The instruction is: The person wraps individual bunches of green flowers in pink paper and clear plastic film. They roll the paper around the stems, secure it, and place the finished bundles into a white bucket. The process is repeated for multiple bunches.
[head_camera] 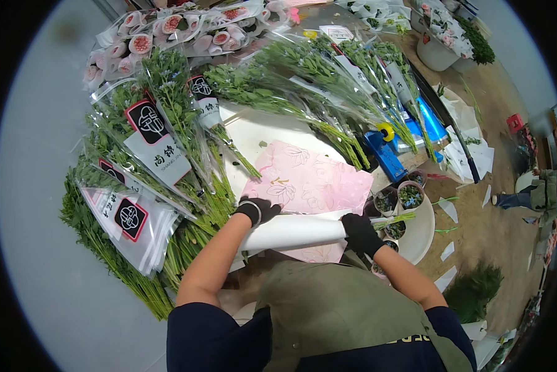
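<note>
A roll of white paper (297, 232) lies across the near side of the table, with green stems (397, 220) poking out of its right end. At its left end rests my left hand (259, 210), in a black glove with the fingertips bare. My right hand (362, 233), gloved too, is closed around the right end beside the stems. Beneath and beyond the roll is a pink sheet with a printed flower pattern (311, 179). Whatever is inside the roll is hidden. Left of my left hand lie leafy bunches in clear sleeves (162, 135).
More sleeved bunches (306, 69) lie at the back, behind them netted pink roses (171, 23). A blue tape dispenser (384, 156) stands at the right, near small potted plants (410, 195) and a round white tray (426, 228). A person (534, 195) is at the far right.
</note>
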{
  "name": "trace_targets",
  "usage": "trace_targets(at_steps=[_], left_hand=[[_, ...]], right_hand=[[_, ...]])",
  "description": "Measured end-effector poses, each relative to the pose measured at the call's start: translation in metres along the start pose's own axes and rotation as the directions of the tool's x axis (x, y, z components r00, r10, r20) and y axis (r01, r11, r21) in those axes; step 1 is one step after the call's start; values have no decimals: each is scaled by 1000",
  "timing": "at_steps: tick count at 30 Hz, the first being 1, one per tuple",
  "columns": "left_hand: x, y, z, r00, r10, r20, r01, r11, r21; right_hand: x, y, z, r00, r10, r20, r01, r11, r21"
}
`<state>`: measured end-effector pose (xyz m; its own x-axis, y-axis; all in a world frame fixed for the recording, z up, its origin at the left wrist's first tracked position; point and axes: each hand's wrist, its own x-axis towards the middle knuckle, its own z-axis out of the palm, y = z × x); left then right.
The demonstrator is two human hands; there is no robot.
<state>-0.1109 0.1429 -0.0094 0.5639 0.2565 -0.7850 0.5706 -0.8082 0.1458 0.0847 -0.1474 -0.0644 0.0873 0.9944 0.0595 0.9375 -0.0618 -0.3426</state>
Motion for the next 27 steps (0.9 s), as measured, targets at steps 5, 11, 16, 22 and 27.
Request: trace_targets(at_steps=[5, 11, 16, 22, 27], left_hand=[[-5, 75, 16, 814, 333, -475, -272, 942, 196], [59, 144, 41, 723, 364, -587, -292, 931, 218], [56, 128, -14, 860, 443, -252, -434, 896, 94], [20, 151, 35, 680, 259, -686, -161, 966, 205], [56, 163, 79, 323, 353, -878, -138, 935, 326]], right_hand=[[32, 29, -23, 959, -3, 282, -70, 966, 250], [39, 44, -26, 893, 70, 445, -259, 887, 381], [26, -18, -43, 996, 88, -26, -90, 991, -98], [32, -1, -28, 987, -29, 157, 44, 995, -89], [29, 31, -14, 972, -45, 229, -17, 966, 259]])
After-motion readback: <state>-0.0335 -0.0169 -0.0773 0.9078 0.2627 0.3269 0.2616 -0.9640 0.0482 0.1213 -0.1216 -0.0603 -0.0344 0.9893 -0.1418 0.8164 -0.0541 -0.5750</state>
